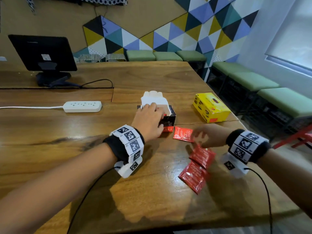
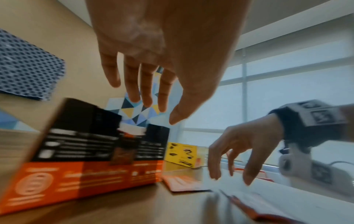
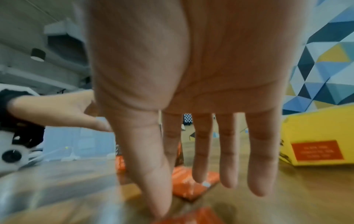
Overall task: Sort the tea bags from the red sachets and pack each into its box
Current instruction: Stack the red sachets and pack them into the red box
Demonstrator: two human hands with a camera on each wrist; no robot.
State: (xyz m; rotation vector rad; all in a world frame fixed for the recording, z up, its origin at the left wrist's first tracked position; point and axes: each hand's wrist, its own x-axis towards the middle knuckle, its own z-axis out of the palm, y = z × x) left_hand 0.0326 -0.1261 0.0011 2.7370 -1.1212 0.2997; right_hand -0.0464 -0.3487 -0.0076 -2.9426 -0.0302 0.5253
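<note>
A black-and-red box [image 1: 168,122] stands mid-table with its white flaps [image 1: 152,98] up. My left hand [image 1: 149,118] is over its near side with straight, spread fingers; the left wrist view shows the left hand [image 2: 153,97] above the box [image 2: 91,153], holding nothing. One red sachet [image 1: 183,133] lies beside the box, and two more [image 1: 201,157] [image 1: 193,177] lie nearer me. My right hand [image 1: 206,136], blurred, hovers over them. In the right wrist view its fingers [image 3: 203,151] hang straight above a sachet [image 3: 189,188]. A yellow box [image 1: 211,108] lies on its side at the right.
A white power strip [image 1: 82,106] with its cord lies at the left, and a black monitor [image 1: 43,53] stands at the back left. The table's right edge [image 1: 236,119] runs just past the yellow box. Green benches [image 1: 253,80] line the wall.
</note>
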